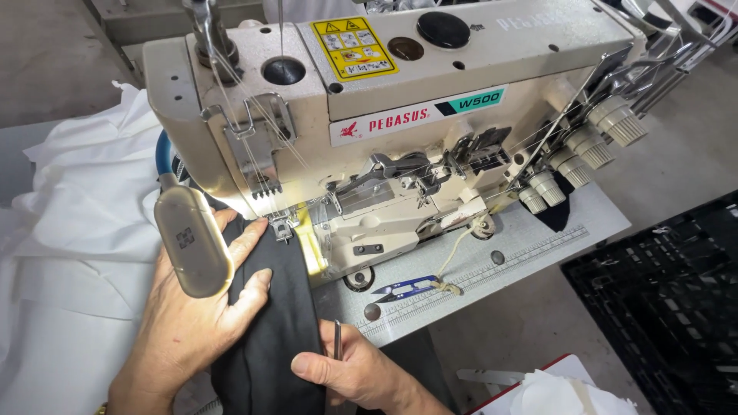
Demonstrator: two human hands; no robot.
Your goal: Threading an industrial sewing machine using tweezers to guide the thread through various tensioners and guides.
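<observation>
The left hand (201,307) lies flat and open on the black fabric (277,323), fingers spread and pressing it toward the presser foot (283,227) of the cream sewing machine (400,115), partly behind the machine's lamp (192,240). The right hand (355,374) pinches the fabric's near edge at the table's front edge, also gripping slim metal tweezers (337,340). Blue-handled thread snips (406,287) lie on the grey table (538,230) beside the machine base, and white cloth (77,230) is piled at the table's left edge.
</observation>
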